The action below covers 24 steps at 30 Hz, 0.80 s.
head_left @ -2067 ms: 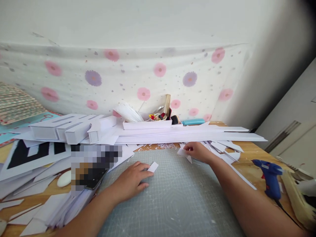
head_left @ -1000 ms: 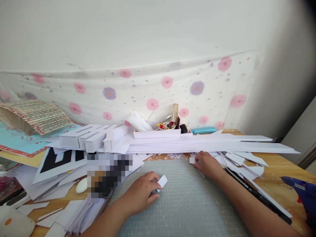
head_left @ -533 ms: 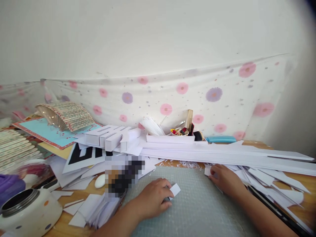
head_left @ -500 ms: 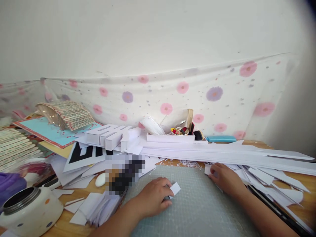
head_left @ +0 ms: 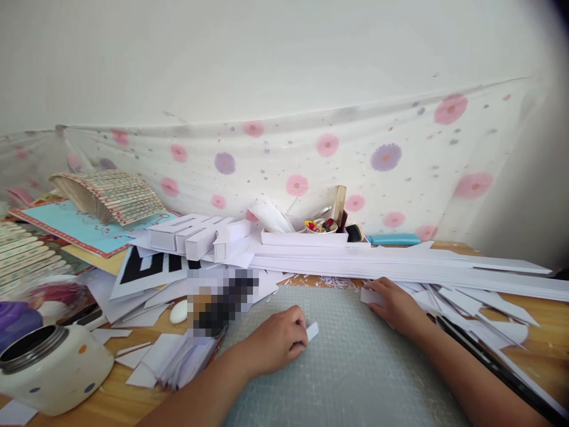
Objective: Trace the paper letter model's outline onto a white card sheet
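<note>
Head view: paper strips (head_left: 400, 270) behind cutting mat (head_left: 347, 367)

bright soft daylight, faint shadows, wide-angle bending at edges, dark top-right corner, blurred left edge

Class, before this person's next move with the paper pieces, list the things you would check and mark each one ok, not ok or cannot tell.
1. Left hand grips a small white piece: ok.
2. Right hand rests on another white piece: ok.
3. Cutting mat bare between the hands: ok.
4. Paper strips clear of the mat: ok; they lie behind it.
5. Black tool clear of the right forearm: not ok; it lies right beside it.
6. Piece edges clean: cannot tell.
</note>
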{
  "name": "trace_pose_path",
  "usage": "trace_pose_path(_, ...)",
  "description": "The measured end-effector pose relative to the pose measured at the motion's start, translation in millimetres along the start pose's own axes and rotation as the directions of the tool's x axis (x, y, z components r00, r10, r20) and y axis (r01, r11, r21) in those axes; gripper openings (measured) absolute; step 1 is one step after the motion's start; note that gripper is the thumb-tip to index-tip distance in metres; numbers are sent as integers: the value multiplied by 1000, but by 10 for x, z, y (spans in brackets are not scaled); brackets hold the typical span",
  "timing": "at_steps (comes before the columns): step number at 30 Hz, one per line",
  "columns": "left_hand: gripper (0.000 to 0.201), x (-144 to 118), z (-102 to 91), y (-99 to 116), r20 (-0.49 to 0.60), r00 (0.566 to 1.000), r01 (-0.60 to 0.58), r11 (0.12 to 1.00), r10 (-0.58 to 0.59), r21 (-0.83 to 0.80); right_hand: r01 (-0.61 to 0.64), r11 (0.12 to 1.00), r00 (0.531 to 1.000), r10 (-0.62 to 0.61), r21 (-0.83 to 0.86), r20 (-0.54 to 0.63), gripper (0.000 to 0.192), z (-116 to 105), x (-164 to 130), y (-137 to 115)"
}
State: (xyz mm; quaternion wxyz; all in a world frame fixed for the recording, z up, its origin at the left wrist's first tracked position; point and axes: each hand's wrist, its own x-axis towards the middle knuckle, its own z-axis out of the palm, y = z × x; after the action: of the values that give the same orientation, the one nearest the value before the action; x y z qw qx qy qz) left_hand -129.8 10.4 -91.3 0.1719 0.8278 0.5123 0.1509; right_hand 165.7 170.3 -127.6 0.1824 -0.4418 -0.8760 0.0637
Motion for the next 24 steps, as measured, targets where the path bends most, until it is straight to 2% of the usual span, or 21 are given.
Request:
trace_pose_path(3,25,-4,20,-22,12,1000,-11,1000,11,-3,1,1000,1000,-1,22,2,41,16,8,13)
trace_pose_path(8,50,-13,-18,12,33,999,18,1000,-18,16,-1,999,1000,1,47,0,40,30,6,31)
trace_pose_path(24,43,-36,-14,1,21,1000,8,997,-10,73,-16,999,998,18,-32,56,43,2,-9,-6)
